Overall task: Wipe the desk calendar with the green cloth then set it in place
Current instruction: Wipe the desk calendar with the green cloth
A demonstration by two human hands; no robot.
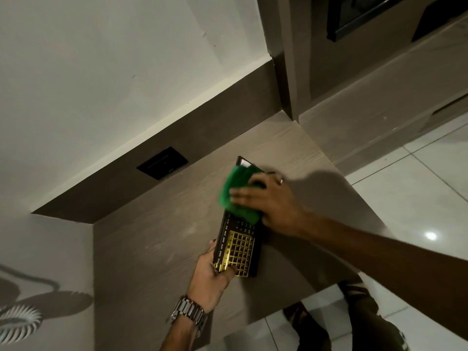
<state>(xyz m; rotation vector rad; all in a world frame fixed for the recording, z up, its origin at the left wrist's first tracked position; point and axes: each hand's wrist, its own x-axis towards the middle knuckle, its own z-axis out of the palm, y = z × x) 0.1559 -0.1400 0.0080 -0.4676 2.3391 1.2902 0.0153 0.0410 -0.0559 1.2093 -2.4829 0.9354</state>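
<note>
A pale wall [101,72] rises behind a wood-grain shelf [157,239] with a dark upstand, in which a black socket plate [162,162] is set; glossy white floor tiles [417,198] show beyond the shelf's edge to the right. A white ribbed object [17,323], too cropped to name, sits at the lower left.

On the shelf, near its front right part, the desk calendar [236,245] lies face up, a long, dark slab with month names printed down one side and a gold date grid at its near end. Its long axis runs from the person outward, tilted slightly right, the far end pointing toward the corner where the shelf meets the cabinet.

The right hand [268,198] presses flat on the green cloth [238,193], which covers the calendar's far half; the fingers are spread over the cloth, pinning it more than gripping it. The left hand [210,272], a metal watch [188,312] on its wrist, clasps the calendar's near corner, thumb on the gold grid and fingers wrapped around the left edge.

The calendar looks rigid and fairly light, with a smooth, probably slippery face. The gold grid seems to be a sliding frame, so holding it by the dark side edges is likely safer than gripping the frame. The cloth is soft and should conform to the face.
</note>
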